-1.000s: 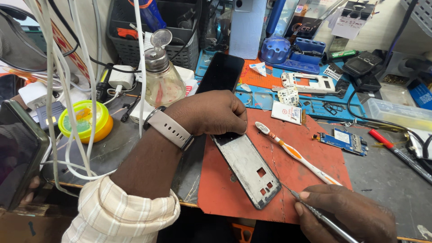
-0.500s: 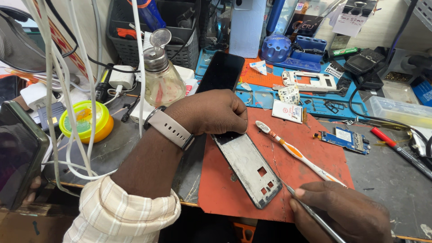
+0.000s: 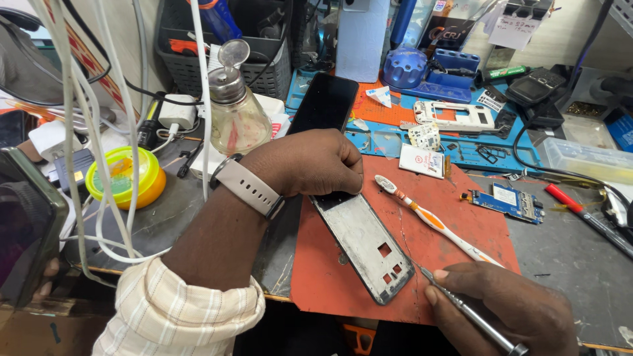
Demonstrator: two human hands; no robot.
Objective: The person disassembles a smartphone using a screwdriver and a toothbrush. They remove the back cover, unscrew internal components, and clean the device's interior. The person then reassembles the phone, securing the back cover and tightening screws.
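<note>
My left hand, with a pale watch band on the wrist, is closed over the far end of a grey metal phone frame and presses it onto a red mat. My right hand grips a thin metal screwdriver; its tip sits just right of the frame's near end. An orange and white toothbrush lies on the mat between the two hands.
A black phone screen, a glass pump bottle, a yellow round tub and white cables stand at the left and back. A blue circuit board, a white phone frame and a red-tipped tool lie to the right.
My right hand has shifted a little up and left, which brings the screwdriver tip nearer the frame's near end. My left hand and the frame have stayed put.
</note>
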